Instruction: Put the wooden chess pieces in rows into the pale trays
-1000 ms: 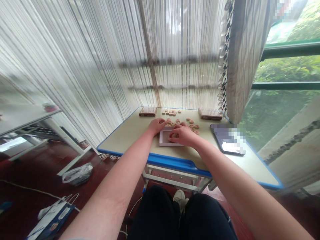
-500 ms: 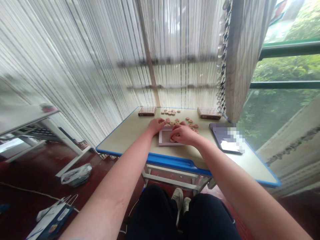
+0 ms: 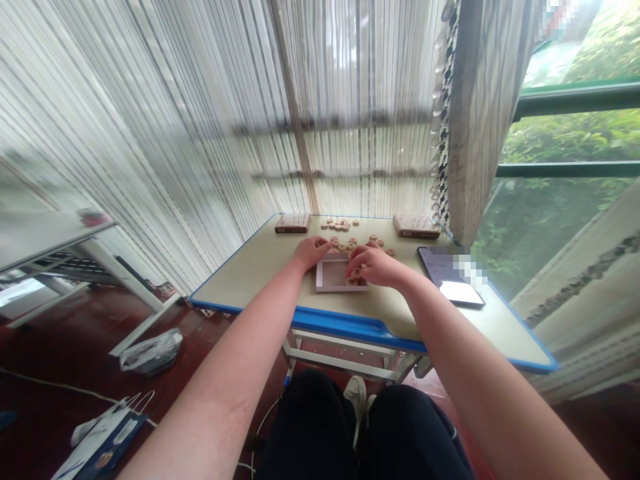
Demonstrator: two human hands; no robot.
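A shallow pale pink box (image 3: 320, 283) lies on the table before me. Some round wooden xiangqi pieces (image 3: 353, 281) are in its right part. Over that side is my right hand (image 3: 376, 265), its fingers apart and bent down above these pieces. My left hand (image 3: 311, 252) rests by the box's back left corner, its fingers curled together; what they hold, if anything, is hidden. More loose xiangqi pieces (image 3: 343, 247) lie just behind the box, partly covered by the hands.
Another cluster of pieces (image 3: 339, 225) lies toward the table's back edge. Brown flat boxes stand at the back left (image 3: 293, 223) and back right (image 3: 416, 227). A dark tablet (image 3: 440, 267) lies on the right. The table (image 3: 240, 273) has a blue rim; striped curtains (image 3: 360, 147) hang behind.
My right hand has shifted slightly right and lifted its fingers, uncovering pieces in the box. My left hand stays at the back left corner.
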